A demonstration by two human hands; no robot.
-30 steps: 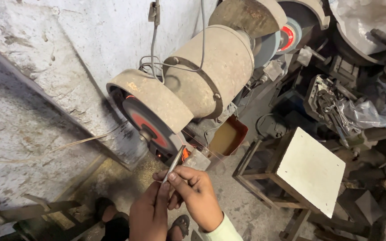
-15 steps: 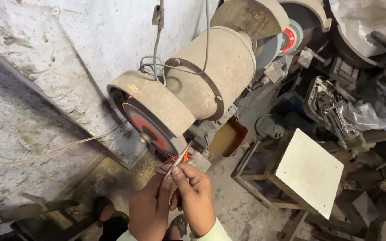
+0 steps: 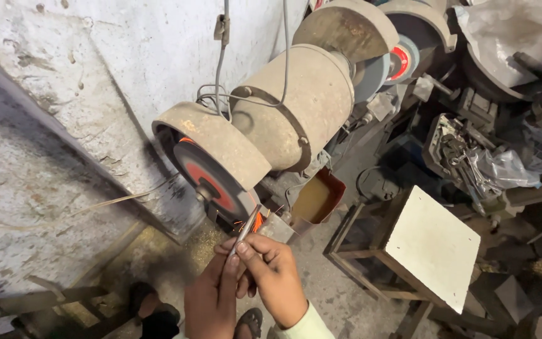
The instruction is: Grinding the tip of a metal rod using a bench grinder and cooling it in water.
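Observation:
A thin metal rod (image 3: 246, 227) is pinched in both of my hands. My left hand (image 3: 213, 295) grips its lower part from the left, and my right hand (image 3: 272, 276) holds it from the right with the fingertips. The rod's upper tip touches the lower rim of the grinding wheel (image 3: 211, 182), a dark disc with a red centre under a rusty guard. Orange sparks (image 3: 253, 221) fly off at the contact point. The wheel belongs to a dusty bench grinder (image 3: 296, 107) with a cylindrical motor body.
A small brown tin with liquid (image 3: 317, 198) hangs under the grinder. A wooden stool with a white top (image 3: 431, 248) stands to the right. A second grinder (image 3: 403, 56) and cluttered metal parts (image 3: 472, 157) fill the right side. A rough white wall (image 3: 64, 125) is on the left. Sandalled feet (image 3: 152, 304) show below.
My hands have moved the rod up and forward until its tip meets the wheel, and sparks have grown brighter. The view has shifted slightly.

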